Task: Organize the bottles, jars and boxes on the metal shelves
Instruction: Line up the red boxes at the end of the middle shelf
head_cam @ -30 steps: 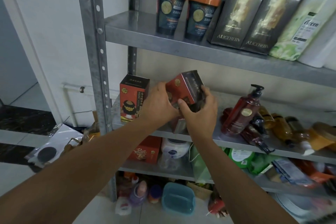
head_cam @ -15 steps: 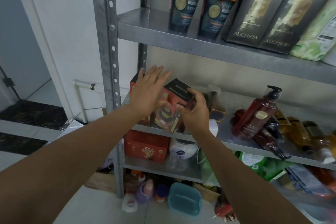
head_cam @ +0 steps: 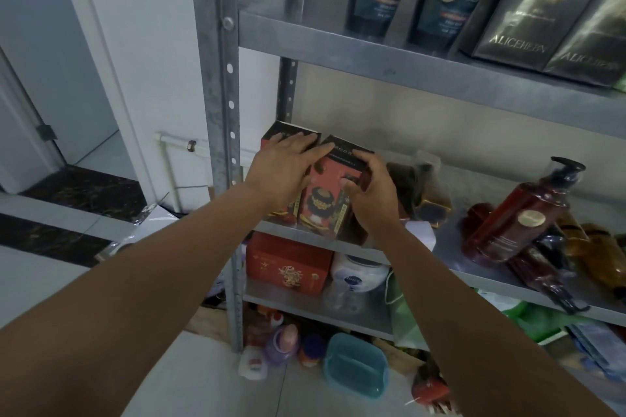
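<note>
Second box point(head_cam: 324, 205) now stands upright, right hand point(head_cam: 372, 199) gripping it, flat left hand point(head_cam: 281, 169) atop

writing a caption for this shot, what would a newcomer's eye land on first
Two red-and-black cardboard boxes stand side by side at the left end of the middle metal shelf. The left grip lies flat across their tops, and the right grip curls round the right box. Further right sits a dark red pump bottle.
</note>
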